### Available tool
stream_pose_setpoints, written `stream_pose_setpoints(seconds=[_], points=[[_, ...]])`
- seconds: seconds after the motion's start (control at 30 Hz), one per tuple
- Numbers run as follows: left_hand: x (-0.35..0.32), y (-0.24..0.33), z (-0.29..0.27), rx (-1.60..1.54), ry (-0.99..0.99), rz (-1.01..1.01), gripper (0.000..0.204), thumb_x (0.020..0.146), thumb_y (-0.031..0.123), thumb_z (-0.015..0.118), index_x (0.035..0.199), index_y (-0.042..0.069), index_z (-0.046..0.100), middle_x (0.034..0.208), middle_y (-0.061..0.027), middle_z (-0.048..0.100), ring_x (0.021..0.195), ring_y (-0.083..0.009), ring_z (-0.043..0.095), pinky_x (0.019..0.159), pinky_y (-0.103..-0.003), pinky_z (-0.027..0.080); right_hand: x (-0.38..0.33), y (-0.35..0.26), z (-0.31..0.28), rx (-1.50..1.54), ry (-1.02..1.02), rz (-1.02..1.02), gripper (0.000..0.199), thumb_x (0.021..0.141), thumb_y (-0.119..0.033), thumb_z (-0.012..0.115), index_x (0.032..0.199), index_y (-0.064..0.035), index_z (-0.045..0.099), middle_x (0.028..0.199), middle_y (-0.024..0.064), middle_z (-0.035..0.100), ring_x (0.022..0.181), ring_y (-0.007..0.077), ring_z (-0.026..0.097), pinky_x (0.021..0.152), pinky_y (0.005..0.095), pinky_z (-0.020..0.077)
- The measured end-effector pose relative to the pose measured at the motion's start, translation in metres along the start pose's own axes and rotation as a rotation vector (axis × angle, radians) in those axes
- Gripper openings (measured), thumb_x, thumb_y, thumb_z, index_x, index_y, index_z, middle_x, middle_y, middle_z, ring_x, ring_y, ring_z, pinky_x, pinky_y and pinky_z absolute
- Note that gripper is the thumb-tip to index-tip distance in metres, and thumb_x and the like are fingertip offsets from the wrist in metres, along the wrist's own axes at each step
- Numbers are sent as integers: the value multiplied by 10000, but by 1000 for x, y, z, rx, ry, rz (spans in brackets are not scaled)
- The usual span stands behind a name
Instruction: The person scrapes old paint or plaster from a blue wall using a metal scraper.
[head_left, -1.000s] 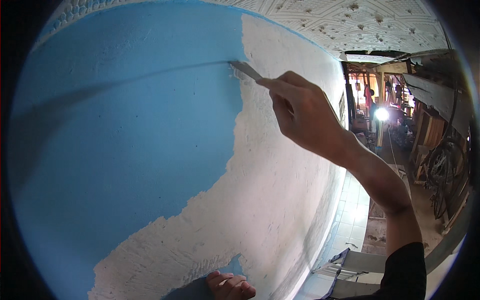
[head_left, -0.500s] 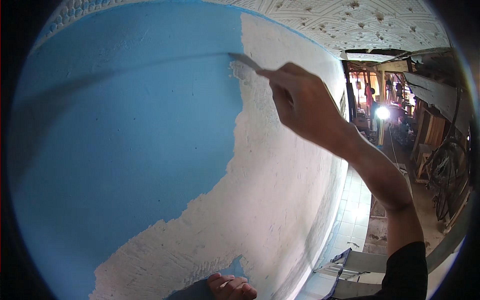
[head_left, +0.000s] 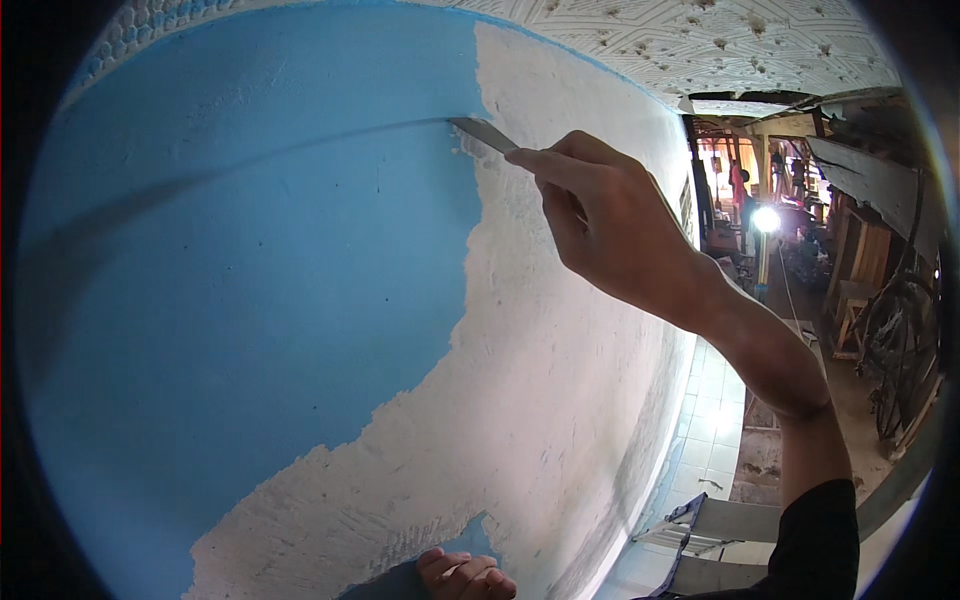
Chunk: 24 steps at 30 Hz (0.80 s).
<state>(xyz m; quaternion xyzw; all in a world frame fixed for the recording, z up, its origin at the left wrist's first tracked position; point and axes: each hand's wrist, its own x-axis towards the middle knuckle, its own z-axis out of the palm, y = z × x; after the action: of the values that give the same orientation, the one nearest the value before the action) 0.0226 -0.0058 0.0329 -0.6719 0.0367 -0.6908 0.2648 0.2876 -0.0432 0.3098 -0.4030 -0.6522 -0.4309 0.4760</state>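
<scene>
My right hand [head_left: 625,235] is closed round a scraper [head_left: 484,133] with a flat metal blade; the fingers cover its handle. The blade's tip lies at the ragged border between the blue paint [head_left: 280,270] and the bare whitish wall [head_left: 560,330], high up on the wall. A long shadow runs left from the tip across the blue. At the lower edge, my left hand [head_left: 465,577] shows only its curled fingers, close together beside a small leftover blue patch [head_left: 475,535]. Whatever those fingers hold, if anything, is hidden.
A patterned ceiling [head_left: 690,40] meets the wall above. Below on the right are a tiled floor [head_left: 710,420] and the steps of a ladder [head_left: 735,520]. Farther off, a bright lamp [head_left: 766,219] shines in a cluttered area with wooden planks [head_left: 860,250] and coiled cables.
My right hand and the scraper have shifted slightly downward, the blade's tip a little to the left. The left hand has hardly moved.
</scene>
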Motion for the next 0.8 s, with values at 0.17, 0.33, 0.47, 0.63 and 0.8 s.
stream_pose_setpoints(seconds=[0.17,0.33,0.47,0.63,0.8], points=[[-19,-9,-11,-79,-87,63,319,905,33,534,608,95,435,576,-64,470,725,-235,443,683,-417,350,2,-5,0,12,-3,18,274,938,71,580,1191,44,684,854,127,630,637,196,588,575,343,471],[-2,3,-5,42,-72,-66,347,905,33,525,585,107,414,544,-62,452,618,-220,418,699,-413,365,1,-1,1,3,10,30,267,940,71,579,1185,46,681,857,127,629,640,199,592,572,342,476],[-18,-11,-4,9,8,68,334,912,32,520,602,108,425,534,-57,437,579,-213,410,690,-420,373,-3,-6,5,38,11,34,279,949,61,580,1214,33,664,909,130,631,652,197,607,570,331,487],[-5,-15,5,5,60,174,336,917,35,516,616,113,389,513,-38,366,549,-202,342,620,-401,351,-31,6,2,94,2,96,346,979,31,567,1318,-17,616,1034,130,662,677,157,616,579,311,492],[-28,7,-25,113,-189,-169,292,955,95,456,667,138,469,537,-8,431,620,-166,400,847,-422,372,-152,31,-23,483,67,959,478,1052,-142,542,1513,-102,424,1152,107,719,642,51,571,555,224,469]])
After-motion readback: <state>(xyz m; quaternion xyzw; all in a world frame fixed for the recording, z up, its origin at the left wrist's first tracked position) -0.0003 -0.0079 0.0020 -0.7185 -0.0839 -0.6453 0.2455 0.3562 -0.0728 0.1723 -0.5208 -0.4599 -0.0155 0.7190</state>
